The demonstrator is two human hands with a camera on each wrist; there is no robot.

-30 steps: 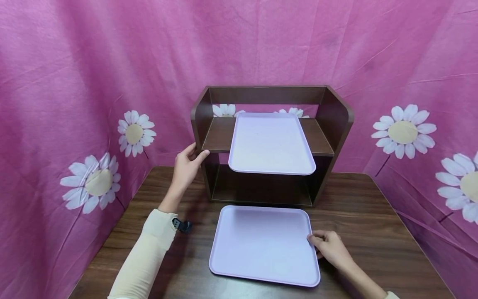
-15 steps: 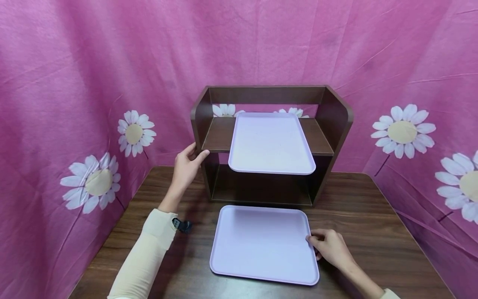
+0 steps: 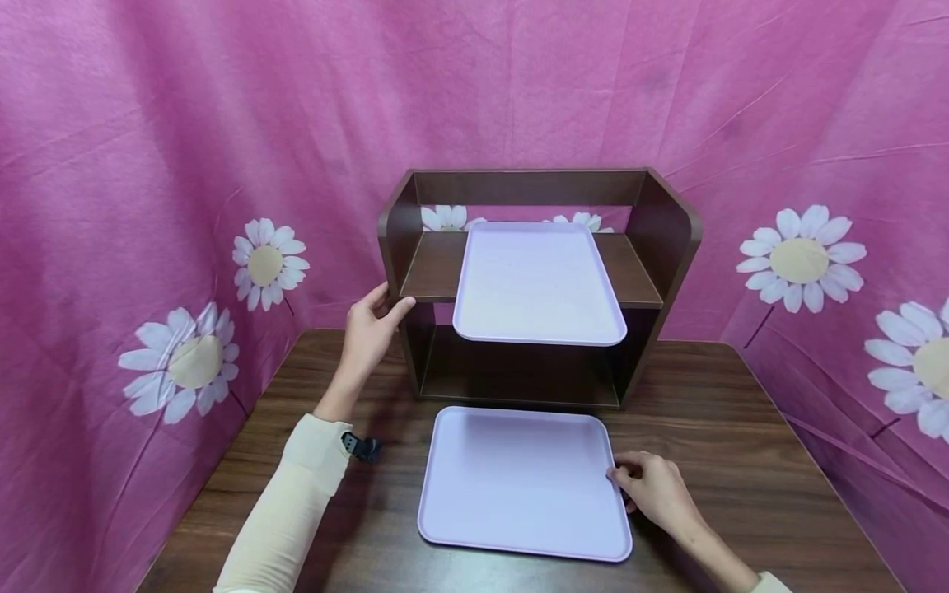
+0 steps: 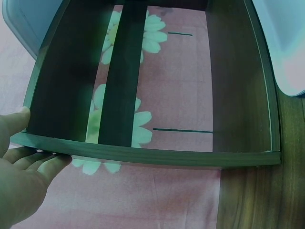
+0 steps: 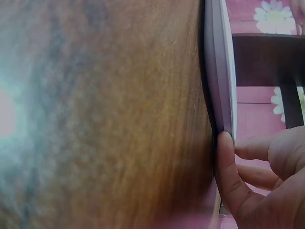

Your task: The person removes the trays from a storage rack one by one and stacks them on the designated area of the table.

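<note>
A dark brown two-level wooden shelf stands upright at the back of the table. My left hand grips its left side panel, thumb in front and fingers around the outer side; the left wrist view shows this hand at the panel's edge. On the upper level lies a lilac tray, its near end jutting past the board's front. Before the shelf, a second lilac tray lies crosswise. My right hand pinches its right rim. In the right wrist view, fingertips meet the tray's edge.
A dark wood-grain table carries everything. Pink cloth with large white daisies hangs behind and on both sides. The shelf's lower compartment opens toward the near tray. A black watch sits on the left wrist.
The near tray has shifted very slightly, its near edge and right rim drawing a little away and to the left along with my right hand. My left hand, the shelf and the upper tray stay put.
</note>
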